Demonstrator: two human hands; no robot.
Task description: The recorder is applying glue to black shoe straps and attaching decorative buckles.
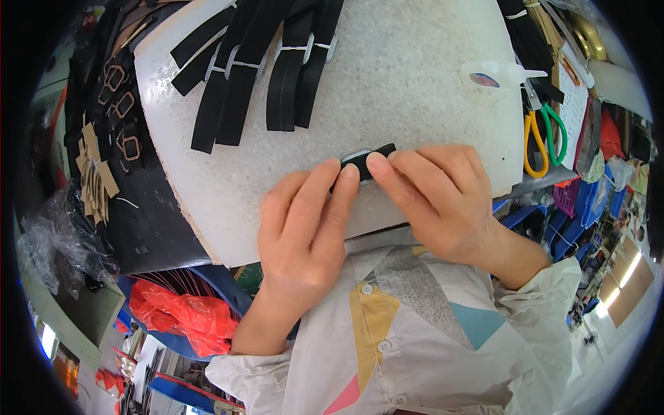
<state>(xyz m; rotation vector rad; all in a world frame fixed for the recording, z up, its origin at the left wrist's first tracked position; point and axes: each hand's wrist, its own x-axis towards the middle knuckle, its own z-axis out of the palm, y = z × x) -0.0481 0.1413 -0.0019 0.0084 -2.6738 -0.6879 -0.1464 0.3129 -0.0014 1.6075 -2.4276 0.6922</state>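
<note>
A short black strap (358,166) with a pale glittery buckle (356,155) around it is pinched between both hands, just above the white board (429,104). My left hand (304,214) grips its left end with thumb and fingers. On the other end, the thumb and fingertips of my right hand (439,194) press together. Much of the strap is hidden behind the fingertips. Farther off on the board lie several black straps (232,97) with similar glittery pieces across them.
A white squeeze bottle (494,75) lies at the board's right, beside scissors (546,135) with yellow and green handles. Several rectangular buckles (124,104) and tan strips (95,169) lie on the left. A red plastic bag (181,312) sits in a blue bin below the board's edge.
</note>
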